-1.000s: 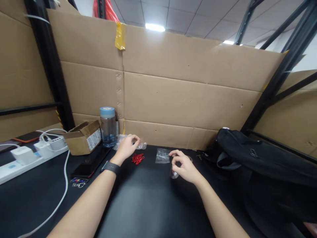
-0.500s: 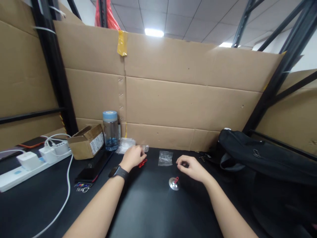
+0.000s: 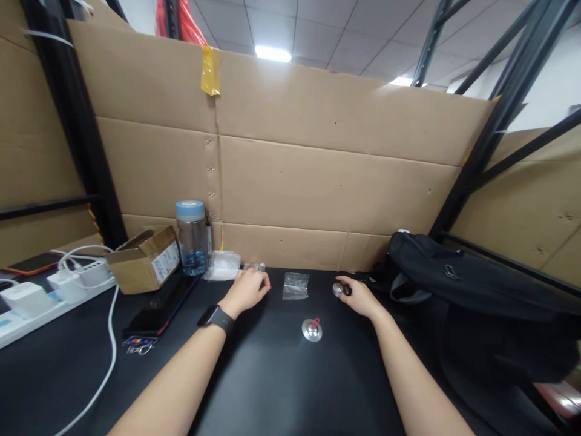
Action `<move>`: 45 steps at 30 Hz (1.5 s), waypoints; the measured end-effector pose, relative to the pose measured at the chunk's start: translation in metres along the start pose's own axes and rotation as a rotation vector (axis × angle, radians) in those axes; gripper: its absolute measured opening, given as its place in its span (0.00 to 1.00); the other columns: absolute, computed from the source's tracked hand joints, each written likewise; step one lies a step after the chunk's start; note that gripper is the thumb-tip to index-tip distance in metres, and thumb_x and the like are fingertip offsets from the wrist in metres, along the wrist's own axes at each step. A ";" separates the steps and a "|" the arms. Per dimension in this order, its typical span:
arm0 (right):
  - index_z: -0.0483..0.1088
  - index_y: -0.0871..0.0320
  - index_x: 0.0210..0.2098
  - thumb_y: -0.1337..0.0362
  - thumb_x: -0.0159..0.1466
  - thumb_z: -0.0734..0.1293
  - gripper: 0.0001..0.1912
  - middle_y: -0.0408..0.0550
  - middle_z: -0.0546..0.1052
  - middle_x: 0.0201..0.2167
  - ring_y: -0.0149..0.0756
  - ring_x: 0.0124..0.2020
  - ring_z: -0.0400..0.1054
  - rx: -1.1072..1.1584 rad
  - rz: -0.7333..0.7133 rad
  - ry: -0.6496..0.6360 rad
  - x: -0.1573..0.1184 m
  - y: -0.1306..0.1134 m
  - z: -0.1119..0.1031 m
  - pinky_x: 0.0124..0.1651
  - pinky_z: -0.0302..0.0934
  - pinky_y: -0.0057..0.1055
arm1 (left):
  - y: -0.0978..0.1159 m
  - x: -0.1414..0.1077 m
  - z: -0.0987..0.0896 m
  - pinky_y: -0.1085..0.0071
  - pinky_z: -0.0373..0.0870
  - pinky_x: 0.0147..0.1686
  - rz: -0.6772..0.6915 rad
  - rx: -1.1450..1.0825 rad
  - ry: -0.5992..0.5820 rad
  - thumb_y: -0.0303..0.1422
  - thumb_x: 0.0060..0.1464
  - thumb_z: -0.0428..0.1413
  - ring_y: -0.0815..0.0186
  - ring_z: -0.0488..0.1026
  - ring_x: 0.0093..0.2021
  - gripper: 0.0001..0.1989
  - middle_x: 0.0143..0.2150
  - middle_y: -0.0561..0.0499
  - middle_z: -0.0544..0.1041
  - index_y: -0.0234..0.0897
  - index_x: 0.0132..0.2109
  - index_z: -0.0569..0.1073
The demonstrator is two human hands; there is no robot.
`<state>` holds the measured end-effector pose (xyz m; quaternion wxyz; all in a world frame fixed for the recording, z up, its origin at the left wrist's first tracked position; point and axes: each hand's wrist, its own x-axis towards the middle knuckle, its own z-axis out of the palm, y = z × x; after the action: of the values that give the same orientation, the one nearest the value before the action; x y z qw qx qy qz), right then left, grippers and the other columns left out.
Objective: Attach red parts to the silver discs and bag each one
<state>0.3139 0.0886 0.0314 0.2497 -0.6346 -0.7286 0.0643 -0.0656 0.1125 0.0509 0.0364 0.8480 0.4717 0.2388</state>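
A: Specify the state of the left hand.
B: Fingers curled downward, tips close together near the surface. A small red piece shows at the fingertips; whether they grip it cannot be determined.

A: Specify the state of the right hand.
B: Partly open, thumb and forefinger extended around a shiny round piece. Contact is visible at its edge; a firm grip cannot be confirmed.

A: Where is the metal disc?
B: Flat on the surface, between the forearms and nearer the wearer than both hands. A red hook stands at its centre. Neither hand touches this disc.

A: Which item lies between the hands?
B: A flat transparent bag, beyond the disc and apart from both hands.

A: List the items beyond the left hand.
B: A small clear packet just behind the knuckles, and a whitish plastic packet to its left. Next in line are an upright bottle with a blue cap and a cardboard box with raised flaps.

A: And to the far right?
B: A black bag, well apart from the disc.
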 end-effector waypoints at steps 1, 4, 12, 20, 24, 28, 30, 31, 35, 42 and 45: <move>0.70 0.56 0.57 0.68 0.55 0.68 0.29 0.53 0.79 0.47 0.42 0.44 0.75 0.007 0.005 0.012 0.001 0.002 0.001 0.50 0.64 0.34 | 0.003 0.000 -0.002 0.64 0.61 0.46 -0.018 -0.030 0.022 0.33 0.59 0.55 0.59 0.76 0.41 0.06 0.36 0.50 0.81 0.41 0.36 0.77; 0.70 0.56 0.56 0.69 0.54 0.68 0.29 0.52 0.79 0.44 0.39 0.40 0.74 0.041 0.005 0.038 0.002 0.005 0.005 0.48 0.65 0.33 | 0.011 0.001 -0.007 0.63 0.58 0.49 -0.053 -0.133 0.076 0.34 0.59 0.56 0.61 0.77 0.41 0.05 0.36 0.53 0.82 0.42 0.37 0.77; 0.74 0.56 0.48 0.68 0.55 0.69 0.20 0.50 0.79 0.41 0.40 0.39 0.73 0.135 -0.059 0.114 0.002 0.001 0.001 0.48 0.65 0.37 | 0.021 0.006 -0.010 0.64 0.66 0.51 -0.084 -0.445 0.083 0.37 0.49 0.65 0.59 0.80 0.44 0.10 0.37 0.52 0.84 0.44 0.41 0.82; 0.71 0.54 0.49 0.59 0.60 0.71 0.18 0.52 0.77 0.49 0.41 0.46 0.72 0.650 -0.150 0.186 -0.010 -0.087 0.002 0.42 0.67 0.34 | 0.040 0.009 0.000 0.65 0.74 0.47 -0.102 -0.960 0.046 0.40 0.47 0.67 0.58 0.80 0.42 0.13 0.39 0.46 0.84 0.37 0.38 0.83; 0.71 0.54 0.49 0.58 0.60 0.73 0.19 0.52 0.77 0.50 0.41 0.48 0.71 0.910 -0.211 0.133 -0.022 -0.131 0.018 0.45 0.68 0.35 | 0.050 0.008 0.001 0.63 0.70 0.54 0.004 -0.960 0.079 0.38 0.51 0.64 0.58 0.78 0.47 0.10 0.44 0.46 0.83 0.38 0.38 0.83; 0.72 0.53 0.47 0.58 0.59 0.74 0.18 0.52 0.76 0.51 0.40 0.49 0.72 1.052 -0.202 0.093 -0.029 -0.146 0.030 0.49 0.69 0.37 | 0.058 0.007 0.003 0.62 0.67 0.56 0.052 -0.832 0.184 0.38 0.54 0.62 0.59 0.75 0.49 0.08 0.48 0.46 0.79 0.40 0.36 0.83; 0.72 0.53 0.47 0.58 0.59 0.74 0.17 0.52 0.76 0.52 0.40 0.49 0.72 1.108 -0.184 0.071 -0.030 -0.147 0.032 0.51 0.69 0.38 | 0.061 0.005 0.003 0.60 0.64 0.58 0.020 -0.702 0.219 0.37 0.54 0.62 0.59 0.73 0.51 0.06 0.48 0.48 0.77 0.42 0.35 0.83; 0.72 0.53 0.47 0.58 0.59 0.74 0.18 0.51 0.76 0.52 0.40 0.50 0.72 1.127 -0.176 0.064 -0.030 -0.147 0.033 0.52 0.69 0.39 | 0.062 0.005 0.003 0.58 0.63 0.59 0.004 -0.632 0.230 0.37 0.54 0.62 0.58 0.72 0.52 0.05 0.49 0.49 0.77 0.43 0.34 0.83; 0.71 0.53 0.46 0.58 0.57 0.75 0.19 0.51 0.76 0.52 0.41 0.50 0.73 1.145 -0.146 0.063 -0.030 -0.146 0.035 0.53 0.70 0.41 | 0.067 0.001 0.002 0.53 0.59 0.60 -0.050 -0.438 0.253 0.38 0.55 0.62 0.54 0.66 0.57 0.05 0.52 0.50 0.75 0.46 0.34 0.83; 0.72 0.54 0.44 0.59 0.56 0.76 0.19 0.52 0.76 0.53 0.42 0.50 0.73 1.168 -0.154 0.073 -0.030 -0.146 0.034 0.54 0.70 0.42 | 0.071 0.000 -0.002 0.53 0.58 0.59 -0.044 -0.414 0.263 0.38 0.56 0.61 0.55 0.65 0.55 0.05 0.52 0.50 0.74 0.46 0.35 0.82; 0.72 0.54 0.44 0.60 0.56 0.77 0.19 0.52 0.76 0.54 0.42 0.51 0.73 1.170 -0.156 0.063 -0.031 -0.146 0.033 0.55 0.69 0.42 | 0.073 -0.001 -0.003 0.53 0.58 0.59 -0.044 -0.390 0.272 0.37 0.56 0.61 0.55 0.65 0.56 0.05 0.51 0.51 0.74 0.46 0.35 0.82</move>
<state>0.1705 0.0392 0.0538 0.5835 -0.3375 -0.6089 0.4181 -0.0103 0.0707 0.0741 0.1407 0.7746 0.4355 0.4365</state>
